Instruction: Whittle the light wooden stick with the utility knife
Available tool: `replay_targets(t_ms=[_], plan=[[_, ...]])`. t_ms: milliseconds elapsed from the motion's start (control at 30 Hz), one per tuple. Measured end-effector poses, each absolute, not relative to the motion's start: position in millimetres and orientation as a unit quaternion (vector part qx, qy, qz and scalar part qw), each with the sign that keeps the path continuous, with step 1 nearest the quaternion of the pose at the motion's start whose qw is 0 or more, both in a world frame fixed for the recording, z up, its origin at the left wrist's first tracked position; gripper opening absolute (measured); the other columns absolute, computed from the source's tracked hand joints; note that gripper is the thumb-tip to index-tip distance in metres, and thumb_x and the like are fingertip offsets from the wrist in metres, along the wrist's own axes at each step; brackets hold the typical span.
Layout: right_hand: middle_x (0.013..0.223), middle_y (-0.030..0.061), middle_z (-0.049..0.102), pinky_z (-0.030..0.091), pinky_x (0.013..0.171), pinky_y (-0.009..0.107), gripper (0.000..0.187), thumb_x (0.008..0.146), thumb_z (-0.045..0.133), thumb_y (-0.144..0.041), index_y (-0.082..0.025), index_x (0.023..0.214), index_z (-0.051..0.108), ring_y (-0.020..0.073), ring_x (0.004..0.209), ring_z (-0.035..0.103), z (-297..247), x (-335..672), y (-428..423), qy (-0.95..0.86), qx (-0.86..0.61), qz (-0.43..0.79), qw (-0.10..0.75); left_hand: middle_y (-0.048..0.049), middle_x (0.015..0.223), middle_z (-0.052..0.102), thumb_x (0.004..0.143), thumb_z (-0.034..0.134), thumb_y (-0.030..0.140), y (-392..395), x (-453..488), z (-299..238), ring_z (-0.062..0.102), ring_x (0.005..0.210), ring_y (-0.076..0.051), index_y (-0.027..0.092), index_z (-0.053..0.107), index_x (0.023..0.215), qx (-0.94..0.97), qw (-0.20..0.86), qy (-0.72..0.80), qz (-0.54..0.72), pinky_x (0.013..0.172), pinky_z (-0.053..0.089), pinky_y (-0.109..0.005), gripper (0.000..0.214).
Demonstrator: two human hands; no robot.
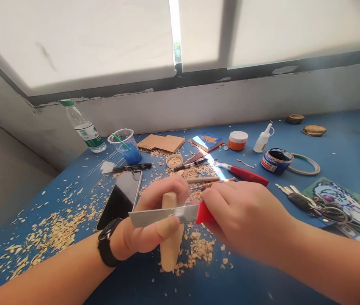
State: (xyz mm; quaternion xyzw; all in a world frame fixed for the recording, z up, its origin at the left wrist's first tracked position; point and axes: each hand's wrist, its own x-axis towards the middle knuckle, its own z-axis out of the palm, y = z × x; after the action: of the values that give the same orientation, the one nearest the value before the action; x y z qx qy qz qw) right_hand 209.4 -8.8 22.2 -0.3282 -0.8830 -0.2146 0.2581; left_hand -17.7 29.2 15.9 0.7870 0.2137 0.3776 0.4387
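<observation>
My left hand [159,212] wraps round a pale piece of wood [171,250] with a rounded lower end, held over the table; the fingers hide its middle. A plaster-like strip covers part of the left thumb, which presses by the blade. In my right hand [240,212] is a knife [154,217] with a red handle, closed in the fist. Its flat metal blade lies across the wood and points left over my left hand. Wood shavings [200,248] lie on the table beneath and beside the wood.
On the blue table [230,271] a phone [121,197] lies by my left wrist. Behind stand a water bottle [86,131], a cup of blue liquid [129,148] and an open paint jar [276,161]. A red-handled carving tool [246,173] and keys [306,203] lie right.
</observation>
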Motion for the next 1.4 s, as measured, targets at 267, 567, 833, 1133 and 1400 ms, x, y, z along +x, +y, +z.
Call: replay_targets(t_ms=[267,567,833,1133,1400], plan=[[0.063,0.0015,0.055,0.018,0.051,0.034,0.015,0.087,0.05,-0.01,-0.019,0.077,0.055,0.0175,0.052,0.05,23,212,-9,-0.865,-0.359,-0.236,0.259,-0.0067,0.097,0.062,0.089,0.063,0.032,32,-21,13,0.057,0.094,-0.027,0.02,0.062,0.093,0.767,0.459,0.242,0.377,0.087,0.047,-0.042,0.013],[0.059,0.0013,0.052,0.016,0.05,0.032,0.015,0.087,0.054,-0.01,-0.02,0.075,0.054,0.0181,0.048,0.047,30,213,-8,-0.835,-0.4,-0.296,0.234,-0.0051,0.095,0.058,0.101,0.051,0.048,31,-16,10,0.055,0.082,-0.021,0.02,0.062,0.091,0.733,0.495,0.296,0.36,0.07,0.045,-0.034,0.031],[0.063,0.0,0.056,0.021,0.049,0.03,0.014,0.092,0.053,-0.022,-0.021,0.078,0.054,0.0173,0.052,0.049,36,219,-4,-0.84,-0.43,-0.183,0.277,-0.01,0.116,0.053,0.093,0.045,0.079,28,-22,8,0.052,0.102,-0.029,0.025,0.056,0.13,0.787,0.486,0.215,0.313,0.089,0.048,-0.042,0.067],[0.068,-0.0019,0.061,0.025,0.055,0.031,0.012,0.086,0.058,-0.024,-0.023,0.076,0.051,0.016,0.054,0.05,37,216,-10,-0.882,-0.423,-0.071,0.196,-0.0088,0.118,0.047,0.086,0.065,0.069,32,-20,1,0.051,0.101,-0.028,0.026,0.045,0.137,0.746,0.519,0.235,0.344,0.082,0.046,-0.037,0.07],[0.065,-0.0005,0.057,0.022,0.054,0.033,0.018,0.094,0.047,-0.028,-0.022,0.078,0.052,0.0173,0.052,0.05,38,214,-16,-0.88,-0.419,-0.121,0.191,-0.0074,0.1,0.053,0.088,0.042,0.084,29,-9,-16,0.049,0.083,-0.026,0.021,0.053,0.121,0.714,0.501,0.284,0.399,0.072,0.047,-0.039,0.072]])
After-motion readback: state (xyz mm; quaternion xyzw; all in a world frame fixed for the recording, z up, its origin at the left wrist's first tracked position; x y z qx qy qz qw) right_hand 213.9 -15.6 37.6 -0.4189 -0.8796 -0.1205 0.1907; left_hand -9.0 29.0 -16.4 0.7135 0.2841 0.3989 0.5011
